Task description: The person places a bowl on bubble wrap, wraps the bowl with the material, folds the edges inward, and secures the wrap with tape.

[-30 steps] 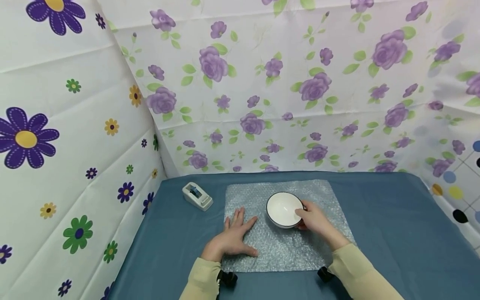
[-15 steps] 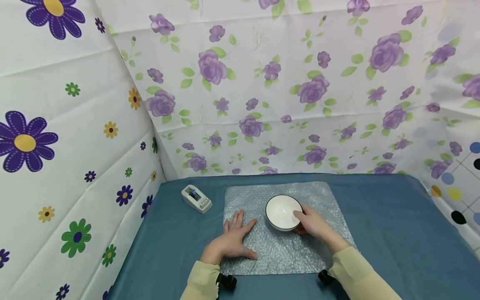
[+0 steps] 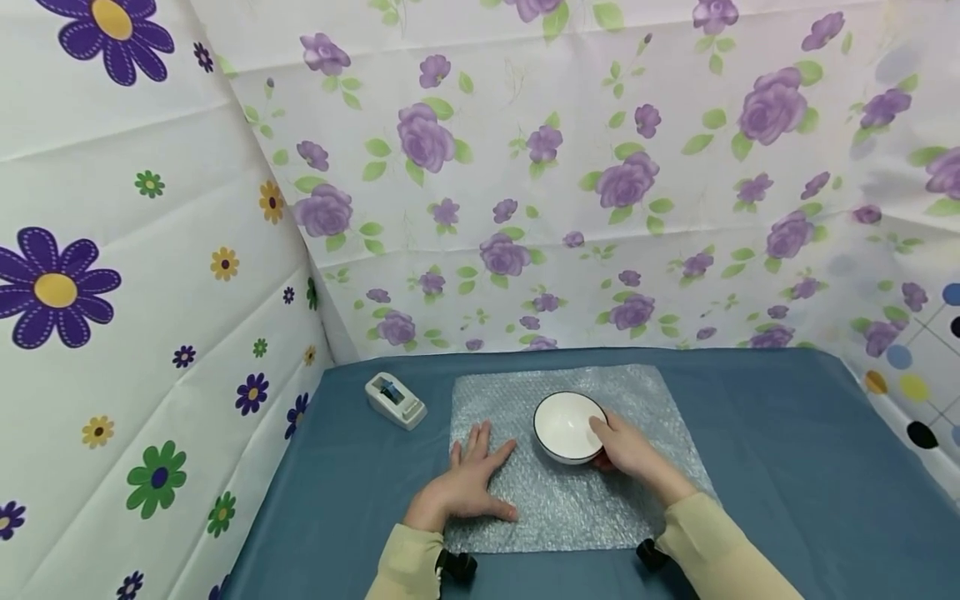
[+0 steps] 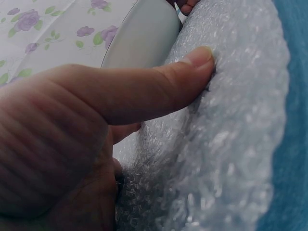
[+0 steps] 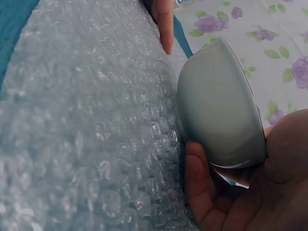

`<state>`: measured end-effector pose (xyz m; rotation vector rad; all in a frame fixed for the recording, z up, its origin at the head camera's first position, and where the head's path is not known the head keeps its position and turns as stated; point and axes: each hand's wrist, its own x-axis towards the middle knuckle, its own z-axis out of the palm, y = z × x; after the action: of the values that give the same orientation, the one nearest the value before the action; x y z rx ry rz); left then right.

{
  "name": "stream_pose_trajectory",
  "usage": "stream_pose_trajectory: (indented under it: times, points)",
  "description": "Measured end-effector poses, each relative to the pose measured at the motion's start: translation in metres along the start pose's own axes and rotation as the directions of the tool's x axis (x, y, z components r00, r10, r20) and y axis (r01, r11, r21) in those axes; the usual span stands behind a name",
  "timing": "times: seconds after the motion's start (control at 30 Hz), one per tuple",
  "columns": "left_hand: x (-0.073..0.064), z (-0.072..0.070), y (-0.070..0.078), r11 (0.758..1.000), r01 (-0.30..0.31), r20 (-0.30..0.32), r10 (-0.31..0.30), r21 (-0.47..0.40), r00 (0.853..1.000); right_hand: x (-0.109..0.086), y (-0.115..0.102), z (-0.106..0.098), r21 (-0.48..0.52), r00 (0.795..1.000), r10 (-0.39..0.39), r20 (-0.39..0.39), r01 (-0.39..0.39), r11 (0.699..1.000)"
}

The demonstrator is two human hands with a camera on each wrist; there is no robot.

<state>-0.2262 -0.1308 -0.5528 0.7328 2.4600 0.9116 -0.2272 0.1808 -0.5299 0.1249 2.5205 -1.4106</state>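
A white bowl with a thin dark rim is upright over the middle of a sheet of bubble wrap. My right hand grips its right side, thumb over the rim inside and fingers curled beneath the outer wall. In the right wrist view the bowl appears side-on, its base close to the bubble wrap; whether it touches is unclear. My left hand rests with spread, straight fingers on the sheet's left part. The left wrist view shows its thumb on the bubble wrap.
A white tape dispenser stands on the blue tablecloth, left of the bubble wrap. Floral sheeting rises behind the table's far edge, and more flowered sheeting borders the left. Small black devices sit at both wrists.
The head view has shifted slightly. Both hands, the bowl and the bubble wrap keep nearly the same places relative to each other.
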Motion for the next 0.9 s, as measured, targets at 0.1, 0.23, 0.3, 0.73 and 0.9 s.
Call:
stream_pose_trajectory:
  times: [0.1, 0.23, 0.3, 0.73, 0.9]
  points:
    - [0.0026, -0.0004, -0.0014, 1.000, 0.011, -0.002, -0.011, 0.004, 1.000, 0.0013, -0.0023, -0.0023, 0.026, 1.000, 0.012, 0.010, -0.013, 1.000]
    - [-0.0001, -0.0023, 0.0007, 1.000, 0.003, 0.007, -0.003, -0.007, 1.000, 0.0039, 0.0014, -0.0023, 0.075, 0.999, 0.021, 0.033, -0.023, 0.997]
    - [-0.0008, -0.0032, 0.0013, 1.000, -0.004, 0.010, 0.004, -0.009, 1.000, 0.0045, 0.0023, -0.0023, 0.083, 0.999, 0.022, 0.037, -0.025, 0.996]
    - [-0.0018, -0.0003, -0.0002, 1.000, 0.024, -0.002, -0.024, 0.009, 1.000, 0.0026, 0.0033, 0.0004, 0.079, 0.999, 0.021, 0.038, -0.024, 0.997]
    - [-0.0019, -0.0028, 0.0036, 1.000, 0.001, 0.001, -0.001, -0.005, 1.000, 0.0039, 0.0067, -0.0035, 0.104, 0.998, 0.012, 0.060, -0.019, 0.994]
